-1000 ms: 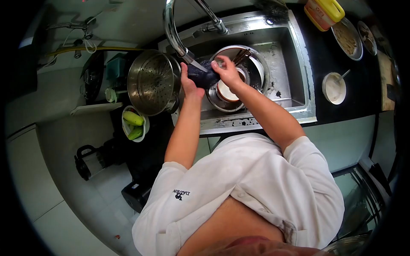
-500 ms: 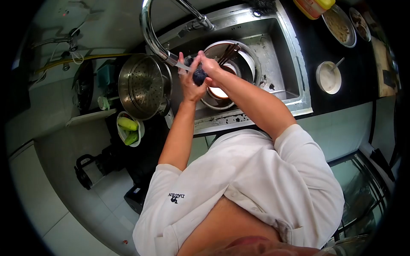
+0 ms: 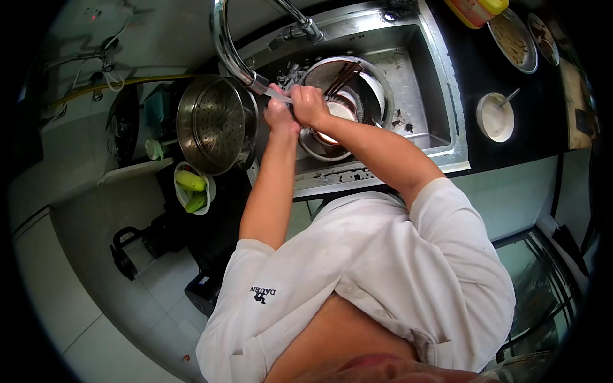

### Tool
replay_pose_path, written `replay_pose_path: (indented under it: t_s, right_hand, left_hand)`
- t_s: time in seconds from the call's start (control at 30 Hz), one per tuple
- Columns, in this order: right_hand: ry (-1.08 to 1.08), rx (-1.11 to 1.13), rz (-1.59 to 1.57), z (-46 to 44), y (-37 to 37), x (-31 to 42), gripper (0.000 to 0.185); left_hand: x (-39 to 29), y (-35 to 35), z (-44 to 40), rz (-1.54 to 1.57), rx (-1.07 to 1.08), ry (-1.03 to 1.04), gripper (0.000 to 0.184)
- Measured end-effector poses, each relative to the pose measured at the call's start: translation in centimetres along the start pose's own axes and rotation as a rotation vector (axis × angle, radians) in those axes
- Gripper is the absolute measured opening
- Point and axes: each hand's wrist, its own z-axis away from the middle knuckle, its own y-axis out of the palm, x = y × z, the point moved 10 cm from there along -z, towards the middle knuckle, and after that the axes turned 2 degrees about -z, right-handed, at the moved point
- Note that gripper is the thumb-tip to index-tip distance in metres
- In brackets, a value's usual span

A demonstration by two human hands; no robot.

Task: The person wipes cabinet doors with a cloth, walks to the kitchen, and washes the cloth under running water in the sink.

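Under the running faucet (image 3: 258,83), my left hand (image 3: 280,115) and my right hand (image 3: 309,107) are pressed together, fingers curled. Both are closed around a dark scouring pad (image 3: 293,111), of which only a sliver shows between them. Water runs from the spout onto my hands and splashes behind them. Just right of my right hand, a basin (image 3: 387,115) in the sink (image 3: 435,121) holds stacked bowls (image 3: 341,113) and brown chopsticks (image 3: 343,79). My hands hide part of the dishes.
A steamer pot (image 3: 211,127) stands left of the sink, beside a white bowl (image 3: 211,191) of green vegetables. On the right counter are a small bowl with a spoon (image 3: 495,118), a dish of food (image 3: 513,46), a yellow-lidded container (image 3: 476,9) and a cutting board (image 3: 575,102).
My hands have closed tightly around the scouring pad, which showed between spread fingers before. Splashing water now shows behind them.
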Motion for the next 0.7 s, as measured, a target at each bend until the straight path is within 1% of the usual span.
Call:
replay_pose_path:
  t_s: [0.07, 0.1, 0.13, 0.23, 0.27, 0.37, 0.4, 0.43, 0.5, 0.53, 0.57, 0.63, 0.7]
  right_hand:
    - [-0.090, 0.112, 0.038, -0.1, -0.4, 1.2, 0.018]
    - [-0.137, 0.169, 0.058, 0.1, -0.4, 1.4, 0.020]
    - [-0.301, 0.195, 0.073, 0.6, 0.0, 1.7, 0.018]
    - [-0.362, 0.123, 0.027, 0.6, -1.8, 2.1, 0.020]
    - [-0.201, 0.213, -0.036, 0.3, -1.1, 0.5, 0.030]
    - [0.396, -0.082, -0.480, 1.7, -0.3, -5.3, 0.051]
    - [0.772, 0.001, -0.850, 3.5, 2.3, -7.2, 0.067]
    - [1.082, 0.020, -1.096, 4.6, 0.5, -3.9, 0.063]
    - [1.140, 0.314, -1.683, 5.0, 2.4, -0.6, 0.063]
    - [1.155, 0.297, -1.700, 4.8, 3.4, -1.4, 0.067]
    - [1.086, 0.232, -1.777, 4.1, 3.4, -1.7, 0.063]
    - [1.099, 0.220, -1.834, 4.1, 4.6, -3.6, 0.055]
    - [1.121, 0.242, -1.758, 3.9, 3.6, -2.6, 0.046]
  left_hand:
    - [2.1, 0.1, -0.8, 0.007, 0.083, -0.256, 0.031]
    - [2.3, 1.8, 0.9, 0.012, 0.125, -0.383, 0.033]
    - [2.3, 2.7, 3.0, -0.134, 0.147, -0.486, 0.036]
    - [3.5, 1.3, -0.3, -0.096, 0.179, -0.496, 0.042]
    - [2.3, 0.2, -1.6, -0.105, 0.155, -0.343, 0.038]
    - [-3.0, 2.4, 2.0, -0.249, 0.133, 0.200, 0.029]
    - [-3.5, 3.0, 2.5, -0.318, 0.214, 0.327, 0.042]
    - [-4.2, 3.9, 4.1, -0.451, 0.267, 0.447, 0.051]
    - [-5.3, 6.2, 8.0, -0.721, 0.376, 0.686, 0.072]
    - [-5.0, 6.8, 8.7, -0.906, 0.510, 0.903, 0.080]
    - [-4.8, 7.4, 9.8, -1.013, 0.585, 0.888, 0.091]
    - [-4.3, 7.4, 9.9, -1.200, 0.644, 0.919, 0.097]
    - [-5.0, 8.6, 11.3, -1.392, 0.606, 1.158, 0.096]
